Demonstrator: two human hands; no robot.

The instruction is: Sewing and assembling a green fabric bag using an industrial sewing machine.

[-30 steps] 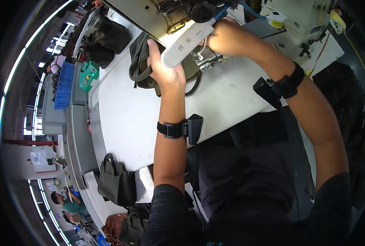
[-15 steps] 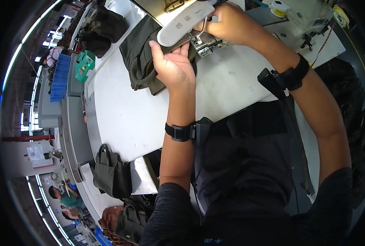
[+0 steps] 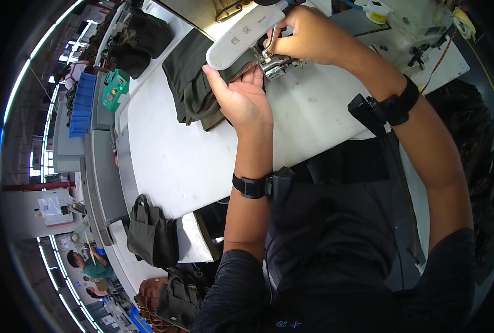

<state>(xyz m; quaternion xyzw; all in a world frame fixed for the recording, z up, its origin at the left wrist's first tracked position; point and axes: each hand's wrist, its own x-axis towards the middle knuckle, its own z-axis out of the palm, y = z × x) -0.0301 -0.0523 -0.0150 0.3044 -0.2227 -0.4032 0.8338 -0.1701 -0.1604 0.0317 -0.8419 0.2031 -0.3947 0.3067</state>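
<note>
Bag (image 3: 187, 72), inside hidden, L hand (image 3: 247, 104) @ zip (image 3: 246, 70)

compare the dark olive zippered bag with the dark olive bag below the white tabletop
The dark olive zippered bag shows zipper teeth; the dark olive lower bag shows none. The zippered bag touches the left hand; the lower bag is apart from it. Both are dark olive.

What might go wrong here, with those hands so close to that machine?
The right hand has fingers close to the metal lever, so they could be pinched if it moved. The dark green bag has its zipper beside the metal mechanism, where it might snag. The left hand is at the zipper too, so a slip could bring its fingertips against the metal.
</note>
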